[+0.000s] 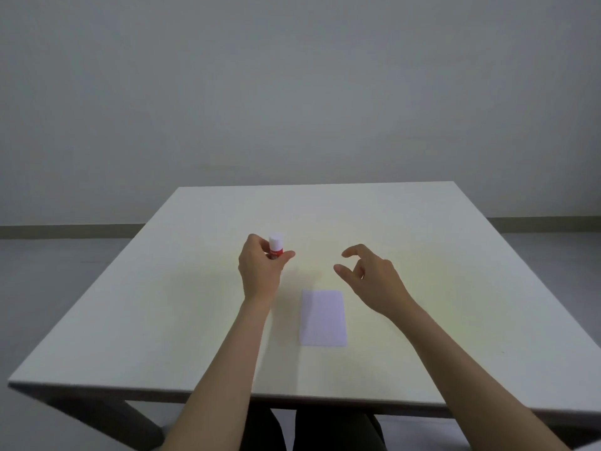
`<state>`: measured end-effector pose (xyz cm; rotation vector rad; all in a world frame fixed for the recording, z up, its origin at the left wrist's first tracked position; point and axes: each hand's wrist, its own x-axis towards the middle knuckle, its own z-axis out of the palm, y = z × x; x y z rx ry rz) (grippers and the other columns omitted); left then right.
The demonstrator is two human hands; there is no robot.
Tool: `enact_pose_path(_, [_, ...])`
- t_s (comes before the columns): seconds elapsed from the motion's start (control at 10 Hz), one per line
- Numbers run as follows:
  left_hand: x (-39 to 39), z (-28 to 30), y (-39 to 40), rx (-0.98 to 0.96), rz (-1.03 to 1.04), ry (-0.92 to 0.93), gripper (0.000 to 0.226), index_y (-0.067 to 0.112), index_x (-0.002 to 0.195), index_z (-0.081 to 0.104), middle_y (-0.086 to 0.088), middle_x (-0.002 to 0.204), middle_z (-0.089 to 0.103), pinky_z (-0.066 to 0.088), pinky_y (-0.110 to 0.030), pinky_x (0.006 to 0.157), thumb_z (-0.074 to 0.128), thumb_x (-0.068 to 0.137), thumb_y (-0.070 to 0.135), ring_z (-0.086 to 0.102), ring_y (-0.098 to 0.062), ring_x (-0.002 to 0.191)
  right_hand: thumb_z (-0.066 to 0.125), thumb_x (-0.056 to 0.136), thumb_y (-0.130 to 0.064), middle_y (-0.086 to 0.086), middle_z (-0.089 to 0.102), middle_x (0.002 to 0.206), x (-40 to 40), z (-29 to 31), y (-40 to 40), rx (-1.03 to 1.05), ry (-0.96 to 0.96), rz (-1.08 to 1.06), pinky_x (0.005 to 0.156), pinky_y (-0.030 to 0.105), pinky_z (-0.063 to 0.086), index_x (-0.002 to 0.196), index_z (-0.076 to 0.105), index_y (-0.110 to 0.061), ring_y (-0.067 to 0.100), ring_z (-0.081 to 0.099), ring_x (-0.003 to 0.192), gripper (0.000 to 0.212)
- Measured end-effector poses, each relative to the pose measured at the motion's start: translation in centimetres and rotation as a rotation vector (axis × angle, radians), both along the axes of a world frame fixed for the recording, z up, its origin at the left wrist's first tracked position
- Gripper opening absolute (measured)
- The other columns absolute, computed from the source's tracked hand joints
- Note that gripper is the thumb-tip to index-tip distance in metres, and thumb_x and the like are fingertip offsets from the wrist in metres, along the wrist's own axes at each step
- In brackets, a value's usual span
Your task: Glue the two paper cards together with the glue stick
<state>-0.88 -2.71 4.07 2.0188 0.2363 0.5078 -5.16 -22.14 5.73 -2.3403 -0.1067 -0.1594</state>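
- Red and white glue stick (276, 246), cap on and upright, sits in the left hand (260, 268), whose fingers are clamped round its red body, over the middle of the bench (455, 271).
- Right hand (370, 278) hovers beside it, well apart, fingers spread and curled, gripping nothing.
- White card (323, 318) lies flat between the forearms, toward the near edge; whether it is one card or two stacked, I cannot tell.

Bare room: white table (422, 255), plain grey wall (292, 92), grey floor (48, 271).

glue stick (275, 246) label: red band carried print, too blurred to read
card (323, 318): blank, no print showed
worktop (422, 255): no markings were legible
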Motion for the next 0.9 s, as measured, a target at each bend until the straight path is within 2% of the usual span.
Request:
enact_pose_path(0.1, [0.7, -0.9, -0.1, -0.036, 0.004, 0.033, 0.043, 0.011, 0.076, 0.044, -0.013, 0.079, 0.064, 0.052, -0.049, 0.069, 0.084, 0.065, 0.021, 0.067, -0.035, 0.069, 0.058, 0.090, -0.034, 0.008, 0.062, 0.068, -0.3, -0.6, -0.3, 0.026, 0.006, -0.003, 0.065, 0.032, 0.047, 0.123, 0.049, -0.022, 0.023, 0.060, 0.069, 0.036])
enact_pose_path(0.2, [1.0, -1.5, -0.2, -0.043, -0.002, 0.044, 0.043, 0.014, 0.074, 0.042, -0.012, 0.075, 0.065, 0.052, -0.047, 0.068, 0.084, 0.065, 0.021, 0.067, -0.033, 0.067, 0.057, 0.090, -0.034, 0.009, 0.064, 0.073, -0.4, -1.1, -0.6, 0.050, 0.028, 0.009, 0.066, 0.031, 0.047, 0.124, 0.048, -0.023, 0.022, 0.061, 0.072, 0.037])
enact_pose_path(0.4, [1.1, -2.8, 0.0, -0.038, 0.015, 0.038, 0.043, 0.013, 0.076, 0.043, -0.011, 0.077, 0.065, 0.051, -0.043, 0.067, 0.084, 0.065, 0.021, 0.067, -0.031, 0.069, 0.057, 0.090, -0.033, -0.001, 0.059, 0.068, -0.5, -2.2, -0.9, 0.060, 0.063, 0.028, 0.067, 0.030, 0.047, 0.125, 0.049, -0.024, 0.018, 0.059, 0.070, 0.037])
enact_pose_path(0.5, [1.1, -3.3, 0.1, -0.041, 0.011, 0.032, 0.045, 0.013, 0.079, 0.044, -0.009, 0.078, 0.065, 0.052, -0.043, 0.068, 0.085, 0.064, 0.023, 0.066, -0.031, 0.070, 0.057, 0.090, -0.033, -0.004, 0.057, 0.067, -0.4, -2.8, -0.9, 0.052, 0.060, 0.032, 0.063, 0.027, 0.045, 0.126, 0.048, -0.025, 0.011, 0.055, 0.064, 0.038])
enact_pose_path(0.6, [0.7, -3.6, 0.3, -0.058, -0.016, 0.051, 0.051, 0.017, 0.087, 0.043, -0.005, 0.086, 0.065, 0.051, -0.039, 0.069, 0.086, 0.061, 0.025, 0.068, -0.028, 0.080, 0.058, 0.089, -0.034, -0.006, 0.056, 0.071, -0.3, -3.4, -0.9, 0.047, 0.071, 0.015, 0.063, 0.025, 0.044, 0.128, 0.045, -0.026, 0.009, 0.054, 0.063, 0.042])
enact_pose_path(0.7, [0.4, -3.5, 0.7, -0.043, -0.053, 0.031, 0.076, 0.019, 0.116, 0.043, 0.003, 0.117, 0.054, 0.045, -0.031, 0.080, 0.090, 0.057, 0.031, 0.058, -0.018, 0.111, 0.059, 0.089, -0.036, -0.002, 0.056, 0.089, -0.1, -3.7, -1.0, 0.031, 0.068, -0.048, 0.076, 0.029, 0.045, 0.133, 0.041, -0.024, 0.016, 0.055, 0.079, 0.050])
enact_pose_path(0.8, [0.0, -1.4, 1.0, 0.052, -0.086, -0.090, 0.101, 0.017, 0.141, 0.028, -0.004, 0.144, 0.036, 0.035, -0.031, 0.101, 0.084, 0.062, 0.044, 0.030, -0.018, 0.138, 0.054, 0.092, -0.038, 0.004, 0.055, 0.118, 0.8, -2.6, -1.4, -0.026, 0.028, -0.080, 0.091, 0.033, 0.042, 0.140, 0.035, -0.020, 0.020, 0.056, 0.105, 0.054])
enact_pose_path(0.9, [1.1, 3.3, 1.5, 0.186, -0.088, -0.218, 0.084, 0.014, 0.147, 0.021, -0.007, 0.156, 0.025, 0.013, -0.045, 0.119, 0.061, 0.083, 0.050, 0.008, -0.022, 0.148, 0.042, 0.098, -0.031, 0.009, 0.044, 0.143, 3.7, 1.8, -1.2, -0.074, -0.141, -0.104, 0.106, 0.038, 0.033, 0.143, 0.034, -0.015, 0.024, 0.043, 0.131, 0.048])
